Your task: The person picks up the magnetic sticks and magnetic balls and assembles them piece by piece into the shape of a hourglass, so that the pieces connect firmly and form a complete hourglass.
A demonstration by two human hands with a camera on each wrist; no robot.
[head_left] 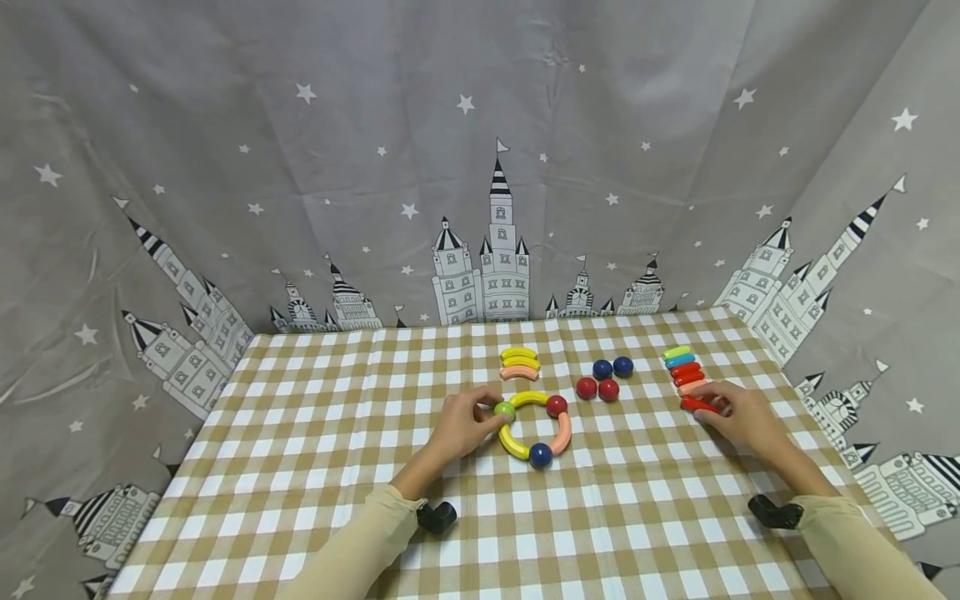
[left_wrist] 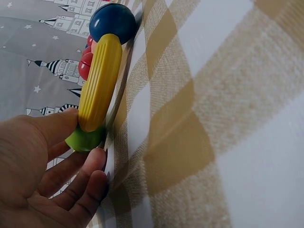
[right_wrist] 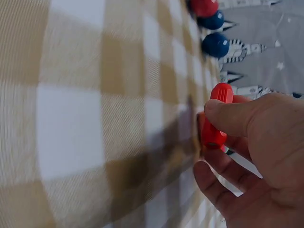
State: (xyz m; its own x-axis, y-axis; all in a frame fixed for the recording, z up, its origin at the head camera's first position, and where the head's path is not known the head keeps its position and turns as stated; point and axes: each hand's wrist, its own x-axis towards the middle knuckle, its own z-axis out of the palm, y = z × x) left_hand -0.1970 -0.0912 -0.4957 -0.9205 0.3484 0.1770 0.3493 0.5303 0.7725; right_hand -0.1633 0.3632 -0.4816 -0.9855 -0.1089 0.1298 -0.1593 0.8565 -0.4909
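A ring of curved bars and balls lies on the cloth: yellow bars (head_left: pixel 513 443), a pink bar (head_left: pixel 562 435), a red ball (head_left: pixel 557 406), a blue ball (head_left: pixel 540 455) and a green ball (head_left: pixel 505 411). My left hand (head_left: pixel 459 423) pinches the green ball at the ring's left side; in the left wrist view, a ridged yellow bar (left_wrist: pixel 100 80) reaches from it to the blue ball. Between thumb and fingers, my right hand (head_left: pixel 746 417) holds a short red stick (right_wrist: pixel 216 118), at the near end of a row of coloured sticks (head_left: pixel 686 370).
Two spare yellow bars (head_left: pixel 520 358) and a pink bar (head_left: pixel 519 372) lie behind the ring. To its right sit two blue balls (head_left: pixel 622 366) and two red balls (head_left: pixel 608 390). A checked cloth (head_left: pixel 300 467) covers the table; a grey castle-print curtain (head_left: pixel 360 167) hangs behind.
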